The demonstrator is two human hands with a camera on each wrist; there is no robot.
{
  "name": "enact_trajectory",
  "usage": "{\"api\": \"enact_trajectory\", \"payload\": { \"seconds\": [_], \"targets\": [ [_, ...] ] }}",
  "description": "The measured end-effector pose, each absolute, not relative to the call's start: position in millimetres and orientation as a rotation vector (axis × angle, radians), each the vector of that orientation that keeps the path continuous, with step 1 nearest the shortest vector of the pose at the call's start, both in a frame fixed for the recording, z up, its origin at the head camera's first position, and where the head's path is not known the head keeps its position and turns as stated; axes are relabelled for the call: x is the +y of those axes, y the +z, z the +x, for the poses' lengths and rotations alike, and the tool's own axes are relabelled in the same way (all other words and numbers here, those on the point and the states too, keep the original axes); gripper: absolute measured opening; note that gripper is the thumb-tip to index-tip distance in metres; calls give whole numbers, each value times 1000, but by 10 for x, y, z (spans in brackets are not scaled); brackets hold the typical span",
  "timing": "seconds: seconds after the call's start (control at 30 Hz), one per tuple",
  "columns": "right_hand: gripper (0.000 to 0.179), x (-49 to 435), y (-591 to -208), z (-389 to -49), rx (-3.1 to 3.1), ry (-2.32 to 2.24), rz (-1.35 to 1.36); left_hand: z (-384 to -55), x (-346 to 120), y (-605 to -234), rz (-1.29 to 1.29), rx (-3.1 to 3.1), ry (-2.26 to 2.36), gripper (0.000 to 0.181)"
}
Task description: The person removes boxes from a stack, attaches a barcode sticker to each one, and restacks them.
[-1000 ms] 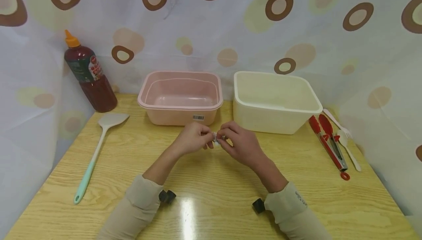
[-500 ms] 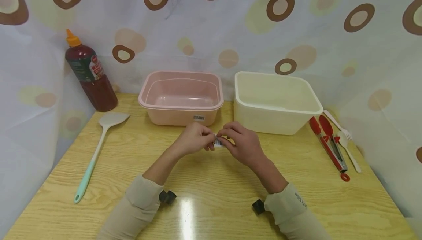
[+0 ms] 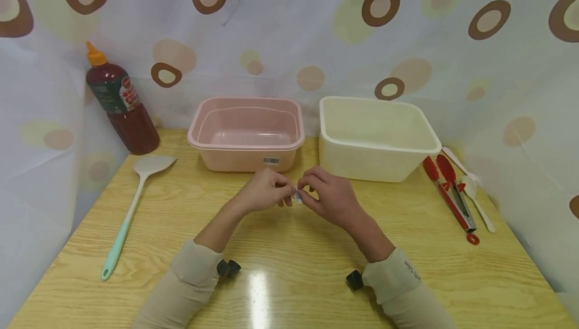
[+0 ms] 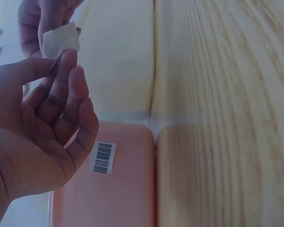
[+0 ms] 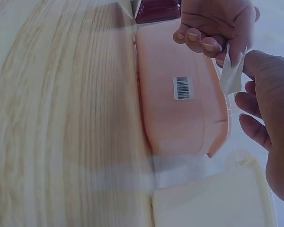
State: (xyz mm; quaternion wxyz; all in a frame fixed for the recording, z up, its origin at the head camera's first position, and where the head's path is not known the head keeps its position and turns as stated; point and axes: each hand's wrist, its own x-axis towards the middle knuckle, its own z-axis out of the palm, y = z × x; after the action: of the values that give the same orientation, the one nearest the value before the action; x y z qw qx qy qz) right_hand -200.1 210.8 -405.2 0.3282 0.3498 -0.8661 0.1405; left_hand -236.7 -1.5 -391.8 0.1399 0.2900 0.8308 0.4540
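Between my two hands, above the table and in front of the tubs, is a small white barcode sticker (image 3: 296,196). My left hand (image 3: 267,190) pinches one edge between thumb and forefinger, its other fingers loosely bent. From the other side my right hand (image 3: 330,196) pinches it too, fingers curled. The left wrist view shows the sticker (image 4: 61,40) as a bent white piece at the left fingertips. In the right wrist view the sticker (image 5: 232,78) hangs folded between both thumbs; no printed side shows there.
Behind the hands stand a pink tub (image 3: 246,160) with its own barcode label (image 3: 271,160) and a cream tub (image 3: 371,164). A turner (image 3: 135,203) and sauce bottle (image 3: 122,105) are left. Red tongs (image 3: 452,201), a white fork (image 3: 461,168) and spoon (image 3: 479,206) lie right.
Half a second ago the sticker's striped face showed more widely between the fingers; now it is turned and shows narrower. Both hands stay nearly in place, and the head view shifts slightly.
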Motion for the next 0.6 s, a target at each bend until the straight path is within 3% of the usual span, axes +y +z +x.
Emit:
{"api": "enact_trajectory", "payload": {
  "seconds": [0.6],
  "targets": [
    [15,2127,-4048,-2032,-2298,554,918,-2448,-103,-3926,871,2417,1238,24]
  ]
}}
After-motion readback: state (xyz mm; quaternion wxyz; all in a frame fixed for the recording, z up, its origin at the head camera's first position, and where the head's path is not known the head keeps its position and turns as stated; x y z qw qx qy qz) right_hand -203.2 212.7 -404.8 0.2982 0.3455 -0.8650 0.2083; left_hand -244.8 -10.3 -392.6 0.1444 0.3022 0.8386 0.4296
